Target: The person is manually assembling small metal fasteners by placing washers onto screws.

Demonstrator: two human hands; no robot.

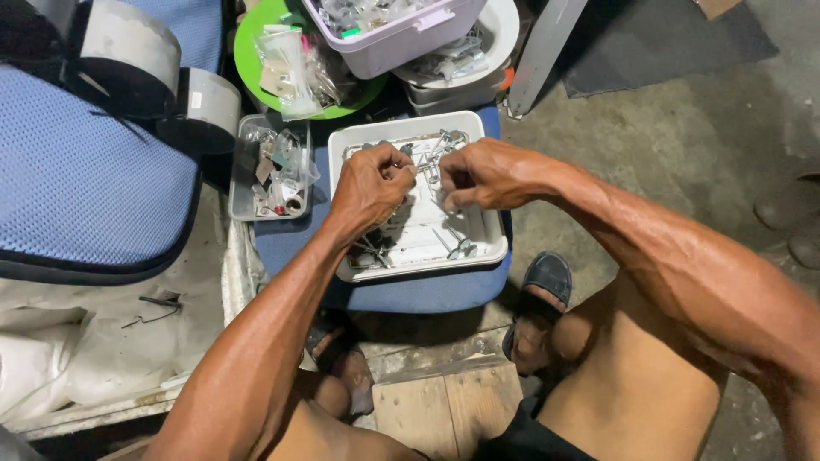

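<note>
Small part [427, 173] between fingertips indistinct

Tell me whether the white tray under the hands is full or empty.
Neither: the white tray holds scattered metal hardware, with bare white bottom showing between pieces.

arms: bare, sleeveless, sinewy
left hand [369, 183]: no glove or ring
right hand [478, 175]: likewise ungloved
shorts [530, 440]: dark
sandals [540, 294]: dark, open-toed

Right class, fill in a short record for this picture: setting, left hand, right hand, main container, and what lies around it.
Setting: person seated above a blue cushion on a concrete floor
Left hand: fingers pinched over the white tray
Right hand: fingers pinched, close to the left hand
Main container: white tray holding small metal parts
Around it: clear tub of odds, green plate, lilac box
</note>
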